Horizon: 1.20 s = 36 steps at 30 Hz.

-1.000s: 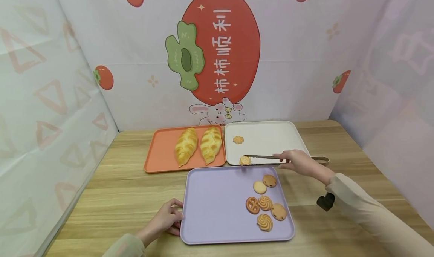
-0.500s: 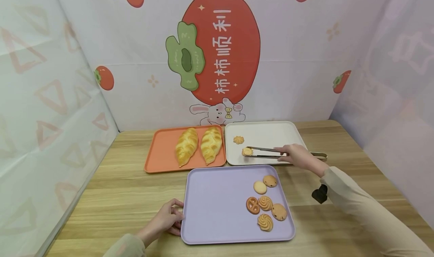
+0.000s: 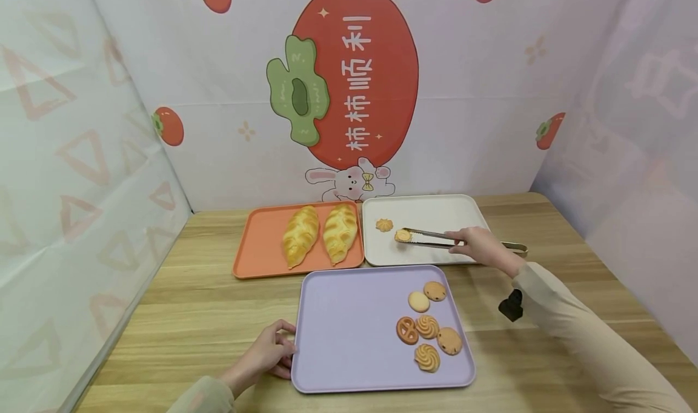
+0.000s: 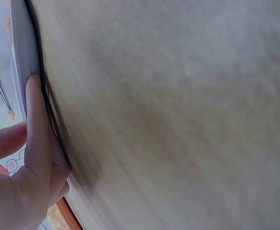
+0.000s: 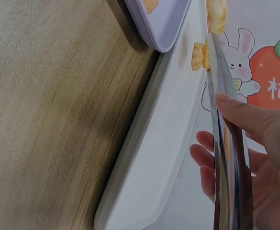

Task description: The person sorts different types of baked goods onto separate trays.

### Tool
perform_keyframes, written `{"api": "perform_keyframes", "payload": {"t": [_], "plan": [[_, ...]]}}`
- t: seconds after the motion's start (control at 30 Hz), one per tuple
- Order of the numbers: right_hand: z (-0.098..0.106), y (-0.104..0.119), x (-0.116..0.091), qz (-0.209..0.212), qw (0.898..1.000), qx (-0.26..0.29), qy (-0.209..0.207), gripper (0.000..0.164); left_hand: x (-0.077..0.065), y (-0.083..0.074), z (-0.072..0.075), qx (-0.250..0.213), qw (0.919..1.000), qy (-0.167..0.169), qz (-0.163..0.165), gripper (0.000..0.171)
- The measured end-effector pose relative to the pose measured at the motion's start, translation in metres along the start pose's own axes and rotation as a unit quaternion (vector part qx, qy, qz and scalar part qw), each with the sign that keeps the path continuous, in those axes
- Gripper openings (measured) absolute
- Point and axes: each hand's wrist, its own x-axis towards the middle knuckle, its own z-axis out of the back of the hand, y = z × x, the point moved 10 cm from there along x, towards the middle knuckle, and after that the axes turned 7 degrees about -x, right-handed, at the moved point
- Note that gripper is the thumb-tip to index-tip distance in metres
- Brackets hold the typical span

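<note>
My right hand (image 3: 481, 244) grips metal tongs (image 3: 433, 244), thumb on one arm and fingers on the other. Between the tong tips is a small golden cookie (image 3: 403, 235), above the white tray (image 3: 436, 204). A star-shaped cookie (image 3: 384, 224) lies on that tray, just left of the held one. In the right wrist view the two cookies overlap near the tong tips. My left hand (image 3: 268, 349) holds the left rim of the purple tray (image 3: 349, 328); the left wrist view has its fingers (image 4: 36, 115) along the tray's outer wall.
On the purple tray's right side lie several cookies, including a pretzel (image 3: 406, 330) and a swirl cookie (image 3: 427, 358). Behind it stands an orange tray (image 3: 262, 243) with two bread loaves (image 3: 301, 237). A printed cloth (image 3: 229, 56) hangs behind the wooden table (image 3: 191, 304).
My right hand has carried the tongs and held cookie back from the white tray's front edge, slightly right, close to the star-shaped cookie. The left hand stays at the purple tray's rim.
</note>
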Motion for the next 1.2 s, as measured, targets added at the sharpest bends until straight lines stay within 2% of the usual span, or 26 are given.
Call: {"api": "perform_keyframes", "payload": {"t": [0.37,0.57,1.2], "plan": [[-0.004,-0.014,0.005,-0.035,0.999,0.009,0.01,0.04,0.0,0.0,0.0,0.001,1.0,-0.003,0.0,0.034],[-0.007,-0.021,0.009,-0.049,0.999,0.007,0.002,0.041,0.0,0.0,0.0,0.0,1.0,-0.004,0.002,0.033],[-0.014,-0.031,0.016,-0.069,0.998,0.009,0.0,0.04,0.0,0.002,0.0,0.004,1.0,-0.007,0.004,0.033]]}}
